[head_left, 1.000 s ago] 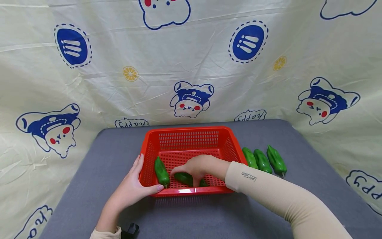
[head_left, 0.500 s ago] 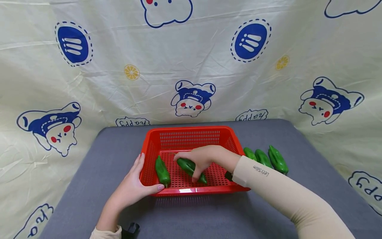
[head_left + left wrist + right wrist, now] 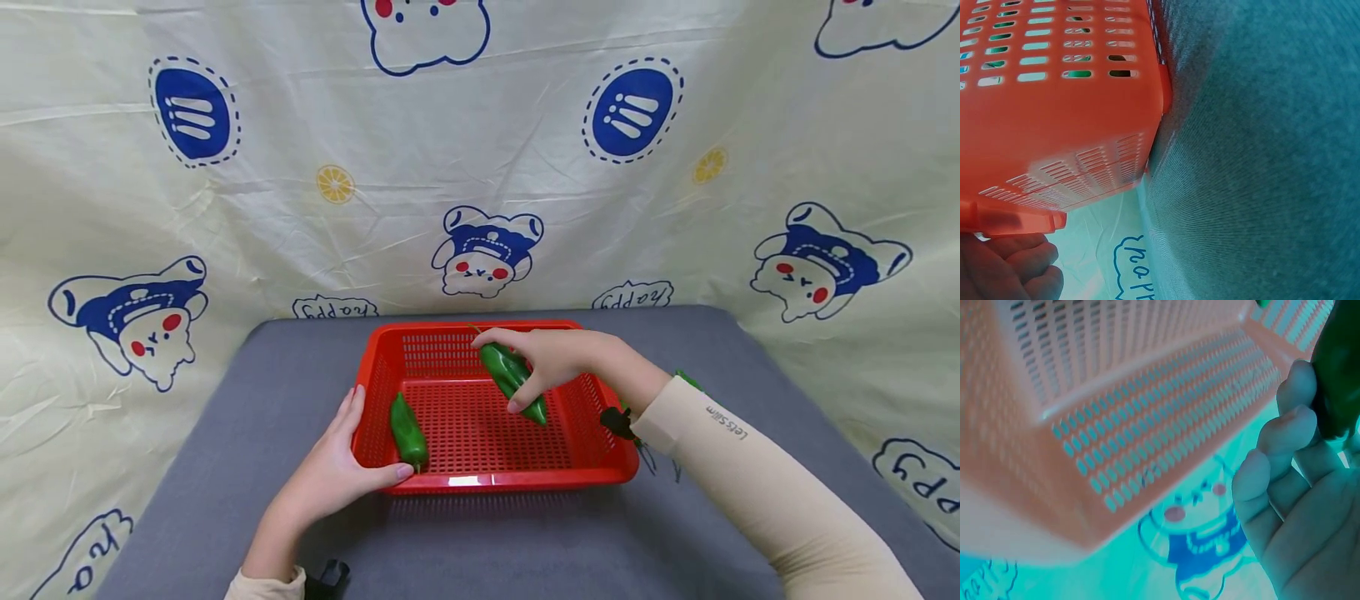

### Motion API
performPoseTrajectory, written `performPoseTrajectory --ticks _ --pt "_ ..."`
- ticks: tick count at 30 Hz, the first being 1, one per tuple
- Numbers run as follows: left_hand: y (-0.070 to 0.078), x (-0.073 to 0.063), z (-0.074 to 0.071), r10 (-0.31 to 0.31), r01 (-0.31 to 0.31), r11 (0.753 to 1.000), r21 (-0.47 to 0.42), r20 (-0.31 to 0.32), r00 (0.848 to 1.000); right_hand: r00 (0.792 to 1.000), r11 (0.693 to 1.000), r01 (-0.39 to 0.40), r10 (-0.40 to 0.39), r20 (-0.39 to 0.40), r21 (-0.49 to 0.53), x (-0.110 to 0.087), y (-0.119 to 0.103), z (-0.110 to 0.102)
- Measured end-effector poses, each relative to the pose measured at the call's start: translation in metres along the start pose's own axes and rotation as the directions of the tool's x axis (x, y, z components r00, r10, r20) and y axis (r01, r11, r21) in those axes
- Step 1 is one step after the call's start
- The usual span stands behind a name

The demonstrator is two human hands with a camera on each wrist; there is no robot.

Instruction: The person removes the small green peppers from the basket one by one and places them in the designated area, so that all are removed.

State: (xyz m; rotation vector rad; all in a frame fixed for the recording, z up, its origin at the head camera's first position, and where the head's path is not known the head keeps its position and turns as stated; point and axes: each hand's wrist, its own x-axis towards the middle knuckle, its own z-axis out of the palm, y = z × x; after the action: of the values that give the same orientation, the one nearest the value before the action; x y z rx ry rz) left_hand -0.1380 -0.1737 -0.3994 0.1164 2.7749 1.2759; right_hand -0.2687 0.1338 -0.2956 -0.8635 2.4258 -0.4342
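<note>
A green pepper (image 3: 504,367) is in my right hand (image 3: 558,362), gripped between thumb and fingers above the back right part of the red plastic basket (image 3: 495,480). Up close in the right wrist view, my curled fingers hold the dark green pepper (image 3: 1341,375). My left hand (image 3: 330,458) holds the basket's front left corner, thumb along the front rim and fingers outside the left wall. In the left wrist view those fingers (image 3: 1032,262) bend at the rim. Inside the basket at the left, another green pepper (image 3: 408,432) lies on the slotted floor.
The basket stands on a grey table (image 3: 480,546). Right of it, more green peppers (image 3: 688,381) are mostly hidden behind my right forearm, with thin stems showing below. A pale curtain (image 3: 390,167) with blue cartoon prints hangs behind the table.
My right hand has lifted the pepper off the basket floor and carried it back and to the right. The left hand keeps its place on the corner.
</note>
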Motion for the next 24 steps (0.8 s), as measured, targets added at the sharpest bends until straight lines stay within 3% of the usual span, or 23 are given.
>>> performPoseTrajectory --ticks 8,24 --pt "-0.001 0.001 0.001 0.008 -0.008 1.000 0.003 -0.001 1.000 0.997 0.993 -0.021 0.029 -0.070 0.114 -0.023 0.020 -0.020" --pt "-0.001 0.002 0.000 -0.003 0.003 1.000 0.001 0.004 1.000 0.986 0.978 -0.091 0.115 -0.120 0.190 -0.051 0.066 -0.035"
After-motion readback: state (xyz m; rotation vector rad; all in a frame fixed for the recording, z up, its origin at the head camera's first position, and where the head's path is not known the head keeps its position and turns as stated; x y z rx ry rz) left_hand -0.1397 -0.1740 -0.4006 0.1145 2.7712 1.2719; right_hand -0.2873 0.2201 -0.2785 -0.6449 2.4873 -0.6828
